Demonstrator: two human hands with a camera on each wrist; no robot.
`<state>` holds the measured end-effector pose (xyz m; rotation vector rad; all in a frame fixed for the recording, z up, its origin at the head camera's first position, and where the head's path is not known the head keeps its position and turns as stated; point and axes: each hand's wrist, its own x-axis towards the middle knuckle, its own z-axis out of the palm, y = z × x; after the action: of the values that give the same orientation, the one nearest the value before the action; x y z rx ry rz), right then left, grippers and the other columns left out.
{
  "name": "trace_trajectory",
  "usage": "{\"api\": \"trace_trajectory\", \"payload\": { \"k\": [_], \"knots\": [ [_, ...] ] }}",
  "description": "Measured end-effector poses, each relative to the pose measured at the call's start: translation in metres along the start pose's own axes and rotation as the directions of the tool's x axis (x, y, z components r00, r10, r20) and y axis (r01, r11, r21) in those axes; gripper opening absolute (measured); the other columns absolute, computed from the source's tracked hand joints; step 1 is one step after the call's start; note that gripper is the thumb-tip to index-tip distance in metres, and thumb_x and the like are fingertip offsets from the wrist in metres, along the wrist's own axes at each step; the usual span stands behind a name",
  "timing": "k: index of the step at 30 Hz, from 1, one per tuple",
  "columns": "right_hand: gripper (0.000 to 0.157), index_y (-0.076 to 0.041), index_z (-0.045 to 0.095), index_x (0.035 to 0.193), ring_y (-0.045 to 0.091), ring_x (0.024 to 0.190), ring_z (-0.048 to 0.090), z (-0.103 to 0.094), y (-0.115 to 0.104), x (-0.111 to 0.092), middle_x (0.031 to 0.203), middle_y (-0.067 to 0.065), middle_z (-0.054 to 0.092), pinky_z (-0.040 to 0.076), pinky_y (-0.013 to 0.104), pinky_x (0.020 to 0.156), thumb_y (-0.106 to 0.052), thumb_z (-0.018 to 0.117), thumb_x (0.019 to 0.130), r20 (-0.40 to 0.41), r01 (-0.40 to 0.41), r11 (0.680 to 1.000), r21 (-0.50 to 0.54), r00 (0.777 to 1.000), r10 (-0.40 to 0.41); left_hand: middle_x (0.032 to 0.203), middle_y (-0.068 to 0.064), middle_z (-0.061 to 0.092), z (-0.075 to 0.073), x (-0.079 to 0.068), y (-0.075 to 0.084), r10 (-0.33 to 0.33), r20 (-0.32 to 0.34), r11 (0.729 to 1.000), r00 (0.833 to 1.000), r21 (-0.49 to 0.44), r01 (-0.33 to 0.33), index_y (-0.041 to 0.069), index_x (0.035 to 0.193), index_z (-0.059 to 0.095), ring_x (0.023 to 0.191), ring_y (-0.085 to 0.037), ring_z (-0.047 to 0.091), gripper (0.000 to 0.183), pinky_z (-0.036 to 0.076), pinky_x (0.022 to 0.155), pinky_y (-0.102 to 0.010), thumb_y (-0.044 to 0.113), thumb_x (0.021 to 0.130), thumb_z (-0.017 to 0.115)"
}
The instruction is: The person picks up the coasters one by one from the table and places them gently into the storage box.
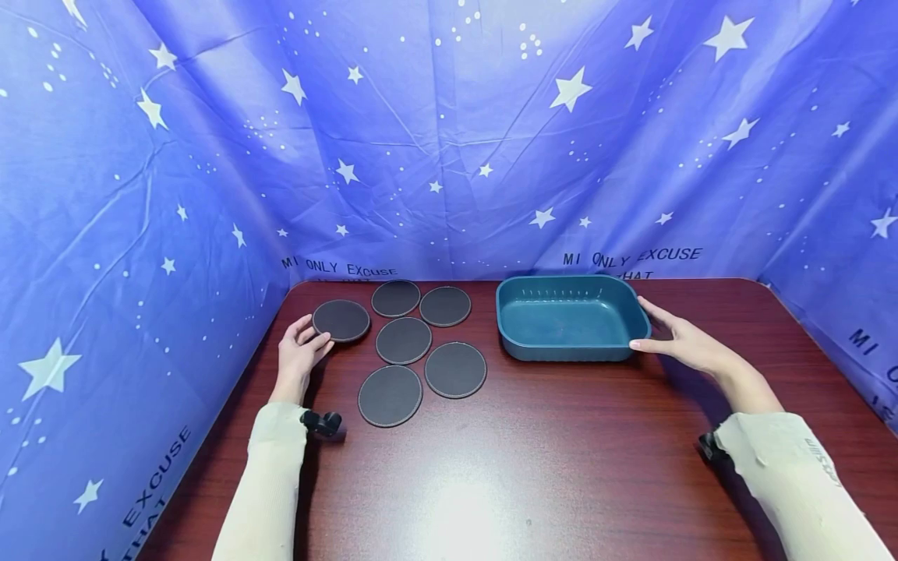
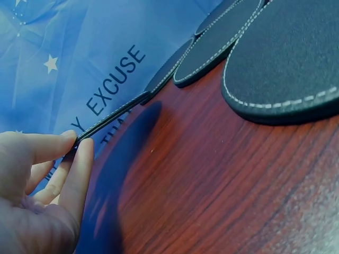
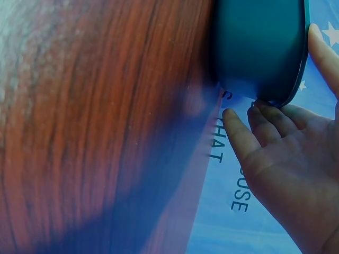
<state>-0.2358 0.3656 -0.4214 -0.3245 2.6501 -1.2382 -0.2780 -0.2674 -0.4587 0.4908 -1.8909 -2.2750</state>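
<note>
My left hand (image 1: 298,354) pinches the edge of a round black coaster (image 1: 341,321) between thumb and fingers. In the left wrist view that coaster is seen nearly edge-on, tilted and raised over the table, its shadow beneath. My right hand (image 1: 691,343) holds the right end of a teal rectangular basin (image 1: 571,352), thumb at the front corner and fingers round toward the back. The right wrist view shows the basin's outer wall (image 3: 259,47), with fingertips close to its rim. The basin's inside holds nothing.
Several more black stitched coasters lie flat between the hands, among them a back one (image 1: 396,299), a middle one (image 1: 403,340) and a front one (image 1: 390,396). The dark red wood table (image 1: 533,452) meets a blue star-printed curtain (image 1: 435,226) at its back edge.
</note>
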Motion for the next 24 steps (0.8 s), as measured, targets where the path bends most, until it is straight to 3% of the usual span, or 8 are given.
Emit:
{"api": "trace_trajectory", "payload": {
  "k": [14, 24],
  "knots": [
    [0.096, -0.012, 0.003, 0.161, 0.054, 0.149, 0.004, -0.001, -0.001, 0.0, 0.165, 0.028, 0.006, 0.013, 0.078, 0.111, -0.026, 0.069, 0.093, 0.001, -0.016, 1.0, -0.016, 1.0, 0.016, 0.088, 0.009, 0.062, 0.006, -0.006, 0.008, -0.024, 0.05, 0.996, 0.998, -0.087, 0.028, 0.006, 0.154, 0.03, 0.074, -0.001, 0.068, 0.069, 0.061, 0.075, -0.02, -0.013, 0.093, 0.056],
    [0.097, -0.012, 0.003, 0.161, 0.054, 0.149, 0.003, -0.002, -0.002, 0.0, 0.165, 0.028, 0.006, 0.011, 0.078, 0.111, -0.029, 0.07, 0.092, 0.006, -0.025, 1.0, -0.009, 1.0, 0.025, 0.09, 0.01, 0.064, 0.013, -0.01, 0.007, -0.016, 0.113, 0.995, 0.993, -0.096, 0.027, 0.006, 0.153, 0.03, 0.076, -0.002, 0.068, 0.067, 0.061, 0.075, -0.02, -0.015, 0.093, 0.053]
  ]
}}
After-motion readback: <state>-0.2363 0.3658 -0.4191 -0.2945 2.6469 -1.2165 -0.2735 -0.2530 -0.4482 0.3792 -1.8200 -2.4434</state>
